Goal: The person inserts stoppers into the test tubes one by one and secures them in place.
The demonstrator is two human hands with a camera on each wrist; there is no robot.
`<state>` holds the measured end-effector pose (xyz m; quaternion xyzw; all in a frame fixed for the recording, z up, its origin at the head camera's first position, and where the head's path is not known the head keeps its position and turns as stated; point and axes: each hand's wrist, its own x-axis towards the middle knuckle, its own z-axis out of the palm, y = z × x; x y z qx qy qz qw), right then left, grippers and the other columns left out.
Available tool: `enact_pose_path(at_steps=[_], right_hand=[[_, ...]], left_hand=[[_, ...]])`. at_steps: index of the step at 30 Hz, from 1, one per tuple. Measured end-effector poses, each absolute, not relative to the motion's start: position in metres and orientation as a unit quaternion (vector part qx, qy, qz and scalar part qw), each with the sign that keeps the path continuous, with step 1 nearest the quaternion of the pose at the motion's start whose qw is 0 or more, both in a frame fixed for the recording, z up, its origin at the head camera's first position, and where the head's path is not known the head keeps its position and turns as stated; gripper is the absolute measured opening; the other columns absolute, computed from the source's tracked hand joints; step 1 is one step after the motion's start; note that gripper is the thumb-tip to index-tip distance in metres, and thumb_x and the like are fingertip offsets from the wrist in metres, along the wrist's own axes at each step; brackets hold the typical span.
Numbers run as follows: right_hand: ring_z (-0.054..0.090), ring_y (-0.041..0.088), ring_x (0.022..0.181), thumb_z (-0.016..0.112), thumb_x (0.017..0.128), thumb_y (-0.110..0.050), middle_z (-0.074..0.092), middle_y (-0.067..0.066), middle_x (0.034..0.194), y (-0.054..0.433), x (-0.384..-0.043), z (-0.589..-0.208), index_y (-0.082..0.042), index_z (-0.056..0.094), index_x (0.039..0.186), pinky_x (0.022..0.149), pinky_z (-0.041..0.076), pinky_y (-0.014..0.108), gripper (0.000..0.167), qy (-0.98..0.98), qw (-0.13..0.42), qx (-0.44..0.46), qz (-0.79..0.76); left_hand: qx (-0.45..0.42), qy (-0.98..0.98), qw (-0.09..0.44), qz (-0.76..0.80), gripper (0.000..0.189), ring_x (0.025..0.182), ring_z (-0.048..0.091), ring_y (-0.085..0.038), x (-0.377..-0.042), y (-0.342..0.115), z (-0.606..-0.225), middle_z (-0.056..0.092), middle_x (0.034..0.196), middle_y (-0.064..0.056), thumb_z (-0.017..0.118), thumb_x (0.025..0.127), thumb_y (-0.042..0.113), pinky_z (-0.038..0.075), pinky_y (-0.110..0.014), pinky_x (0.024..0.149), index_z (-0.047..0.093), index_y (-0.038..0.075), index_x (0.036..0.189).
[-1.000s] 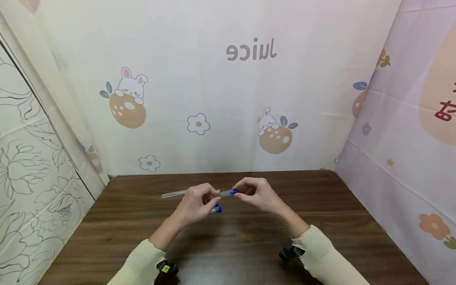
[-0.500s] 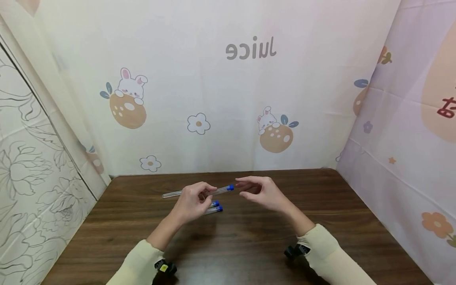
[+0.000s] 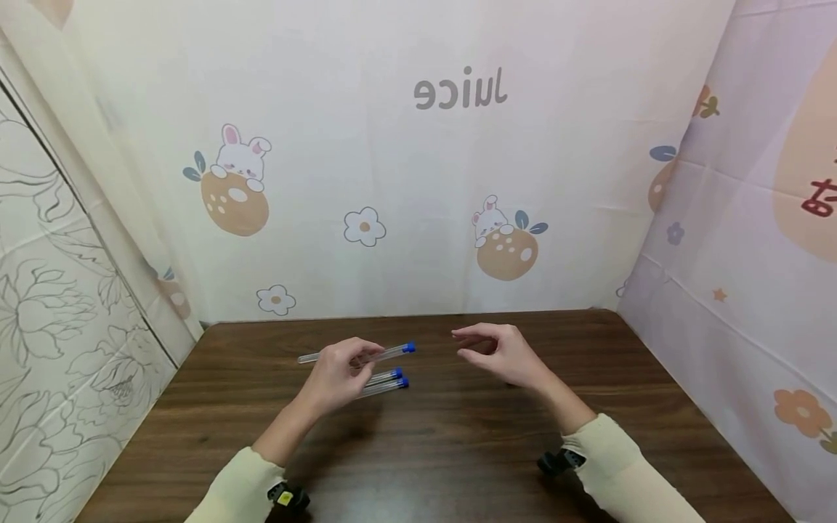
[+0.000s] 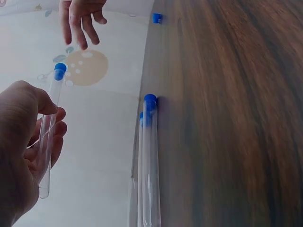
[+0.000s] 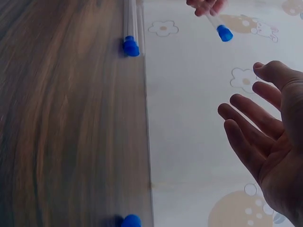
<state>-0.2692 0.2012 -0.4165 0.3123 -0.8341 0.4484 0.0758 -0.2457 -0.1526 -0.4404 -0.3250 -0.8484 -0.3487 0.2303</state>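
My left hand [image 3: 340,374] holds a clear test tube [image 4: 49,127] with a blue cap [image 4: 60,71] pushed into its upper end. In the left wrist view the thumb and fingers wrap the tube, which tilts. My right hand [image 3: 506,354] is apart from it, fingers spread and slightly bent, holding nothing, as the right wrist view shows. Below the left hand, two more blue-capped test tubes [image 4: 150,161] lie side by side on the table. Another clear tube [image 3: 307,358] shows only one end past the left hand; the rest is hidden.
A loose blue cap [image 4: 157,18] sits on the dark wood table [image 3: 425,465], also near the bottom of the right wrist view. A printed cloth [image 3: 405,160] hangs behind the table's back edge, and another cloth [image 3: 732,305] hangs along the right side.
My right hand has let go of the blue cap and moved right. My left hand has moved left with the capped test tube, uncovering more of the two tubes on the table.
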Motion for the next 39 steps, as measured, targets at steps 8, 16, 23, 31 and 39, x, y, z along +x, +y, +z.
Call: enact_pose_path(at_steps=[8, 16, 23, 31, 39], right_hand=[[0.082, 0.010, 0.102, 0.082, 0.102, -0.009, 0.087, 0.012, 0.119, 0.220, -0.270, -0.419, -0.010, 0.082, 0.132, 0.078, 0.066, 0.027, 0.030, -0.844, 0.095, 0.298, 0.437], [0.079, 0.005, 0.096, 0.083, 0.101, -0.009, 0.088, 0.011, 0.115, 0.233, -0.269, -0.420, -0.010, 0.083, 0.130, 0.076, 0.064, 0.024, 0.029, -0.858, 0.110, 0.282, 0.416], [0.078, 0.004, 0.095, 0.084, 0.101, -0.011, 0.088, 0.012, 0.113, 0.240, -0.272, -0.416, -0.010, 0.083, 0.130, 0.075, 0.064, 0.027, 0.029, -0.866, 0.124, 0.277, 0.396], [0.077, 0.002, 0.089, 0.084, 0.101, -0.010, 0.087, 0.016, 0.112, 0.251, -0.278, -0.416, -0.008, 0.084, 0.127, 0.074, 0.063, 0.022, 0.027, -0.871, 0.131, 0.248, 0.402], [0.080, 0.005, 0.098, 0.084, 0.102, -0.012, 0.087, 0.013, 0.117, 0.258, -0.280, -0.410, -0.009, 0.083, 0.129, 0.078, 0.065, 0.023, 0.028, -0.878, 0.128, 0.247, 0.390]], left_hand=[[-0.307, -0.855, 0.246, -0.337, 0.028, 0.088, 0.081, -0.019, -0.245, -0.169, -0.442, 0.085, 0.106, -0.009, 0.081, 0.091, -0.011, 0.068, -0.031, 0.077, 0.082, 0.004, 0.115], [-0.284, -0.860, 0.242, -0.348, 0.030, 0.085, 0.078, -0.018, -0.246, -0.181, -0.442, 0.085, 0.104, -0.008, 0.081, 0.091, -0.012, 0.067, -0.031, 0.075, 0.083, 0.006, 0.115], [-0.275, -0.864, 0.244, -0.345, 0.027, 0.084, 0.076, -0.016, -0.251, -0.188, -0.440, 0.084, 0.102, -0.007, 0.080, 0.092, -0.011, 0.066, -0.032, 0.075, 0.083, 0.006, 0.113], [-0.290, -0.845, 0.285, -0.347, 0.030, 0.082, 0.076, -0.016, -0.258, -0.201, -0.439, 0.084, 0.099, -0.008, 0.080, 0.089, -0.016, 0.065, -0.032, 0.073, 0.084, 0.005, 0.110], [-0.279, -0.842, 0.283, -0.365, 0.031, 0.082, 0.075, -0.017, -0.261, -0.205, -0.444, 0.081, 0.100, -0.008, 0.083, 0.088, -0.015, 0.062, -0.028, 0.073, 0.085, 0.007, 0.109]])
